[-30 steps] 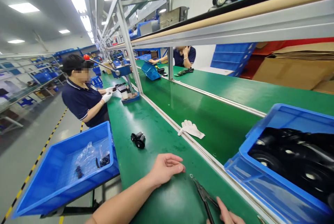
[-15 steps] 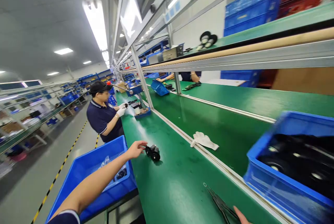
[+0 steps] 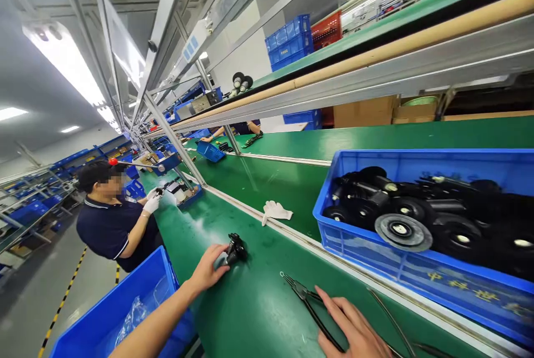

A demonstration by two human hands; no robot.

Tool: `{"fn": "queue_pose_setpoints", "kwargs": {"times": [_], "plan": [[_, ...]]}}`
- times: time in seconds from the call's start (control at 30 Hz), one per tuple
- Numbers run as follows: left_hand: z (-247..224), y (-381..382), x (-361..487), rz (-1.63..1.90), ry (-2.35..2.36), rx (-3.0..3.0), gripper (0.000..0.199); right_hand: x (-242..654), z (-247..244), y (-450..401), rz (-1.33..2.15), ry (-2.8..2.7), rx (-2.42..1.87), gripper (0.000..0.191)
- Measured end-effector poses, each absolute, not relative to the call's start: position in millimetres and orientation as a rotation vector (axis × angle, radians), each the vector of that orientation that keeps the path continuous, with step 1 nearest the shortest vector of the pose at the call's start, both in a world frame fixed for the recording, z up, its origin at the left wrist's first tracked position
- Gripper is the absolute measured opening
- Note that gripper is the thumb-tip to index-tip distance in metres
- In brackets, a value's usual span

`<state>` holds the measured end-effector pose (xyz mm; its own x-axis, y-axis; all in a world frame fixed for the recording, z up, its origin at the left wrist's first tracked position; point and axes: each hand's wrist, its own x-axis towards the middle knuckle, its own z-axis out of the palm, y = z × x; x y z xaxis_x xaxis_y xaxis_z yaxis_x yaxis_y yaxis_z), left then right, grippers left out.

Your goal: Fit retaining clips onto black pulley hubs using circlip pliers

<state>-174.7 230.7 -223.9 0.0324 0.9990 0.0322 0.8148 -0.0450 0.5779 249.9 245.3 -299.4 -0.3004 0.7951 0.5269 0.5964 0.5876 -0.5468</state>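
The tabletop (image 3: 267, 302) is green, the bin (image 3: 359, 247) blue with yellow characters. Its wheels (image 3: 411, 209) are black with white hubs; one disc (image 3: 404, 231) is grey. The glove (image 3: 277, 210) is white, the shirt (image 3: 110, 227) navy with white trim, the floor tape (image 3: 67, 297) striped black and yellow.

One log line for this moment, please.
left hand: around black part | right hand: at pliers | white glove: partly on rail

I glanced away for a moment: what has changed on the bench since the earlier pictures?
The left hand has taken hold of the black part, which has turned and shifted toward the white glove. The right hand stays at the pliers; the glove lies as it did.
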Motion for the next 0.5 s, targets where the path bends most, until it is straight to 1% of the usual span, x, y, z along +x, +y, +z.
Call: {"fn": "queue_pose_setpoints", "kwargs": {"times": [0.17, 0.33, 0.43, 0.5], "plan": [[-231.9, 235.7, -143.7, 0.619, 1.983, 1.955, 0.067, 250.9, -305.5, 242.5, 0.350, -2.072, -1.170, 0.065], [-232.7, 261.3, -124.9, 0.530, 2.168, 1.728, 0.087, 252.0, -314.7, 242.4, 0.408, -2.087, -1.189, 0.065], [-229.5, 277.1, -130.4, 0.473, 2.119, 1.626, 0.099, 250.0, -312.9, 239.3, 0.427, -2.073, -1.199, 0.064], [-225.3, 282.7, -136.8, 0.464, 2.037, 1.602, 0.102, 247.6, -309.8, 236.4, 0.466, -2.053, -1.239, 0.062]]}}
